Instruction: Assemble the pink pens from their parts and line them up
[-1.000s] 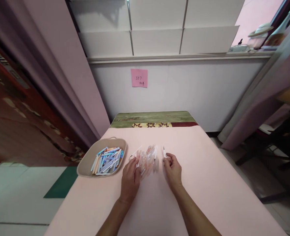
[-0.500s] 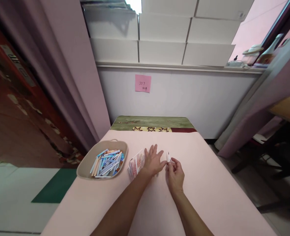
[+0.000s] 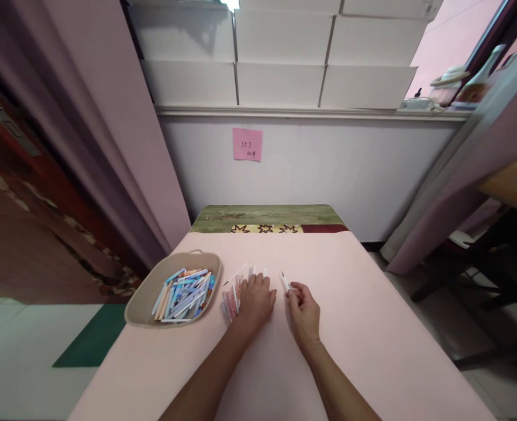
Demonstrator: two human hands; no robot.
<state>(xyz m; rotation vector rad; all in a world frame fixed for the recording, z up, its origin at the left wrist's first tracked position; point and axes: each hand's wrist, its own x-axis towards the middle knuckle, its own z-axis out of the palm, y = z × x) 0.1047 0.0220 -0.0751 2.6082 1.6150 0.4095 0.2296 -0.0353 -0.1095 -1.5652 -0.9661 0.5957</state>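
My right hand (image 3: 304,310) pinches a thin white paintbrush (image 3: 285,282) with a dark tip pointing up and away. My left hand (image 3: 255,301) lies palm down over a pile of pale pink and white pens (image 3: 231,303). Its fingers are bent into the pile and their tips are hidden, so what they grip does not show. Another thin white stick with a dark tip (image 3: 235,275) lies slanted at the pile's far side. Further left, a beige basket (image 3: 142,298) holds many blue, lilac and peach pens (image 3: 187,295).
A pink cloth covers the table (image 3: 372,356), whose green patterned far end (image 3: 267,217) meets the wall. A pink note (image 3: 247,144) is stuck there, under a ledge with white boxes (image 3: 280,85). Curtains hang at both sides, and a dark chair (image 3: 499,280) stands at the right.
My left hand has gone from spread fingers to bent ones over the pens. The paintbrush in my right hand has tilted leftward. The whole view has shifted slightly.
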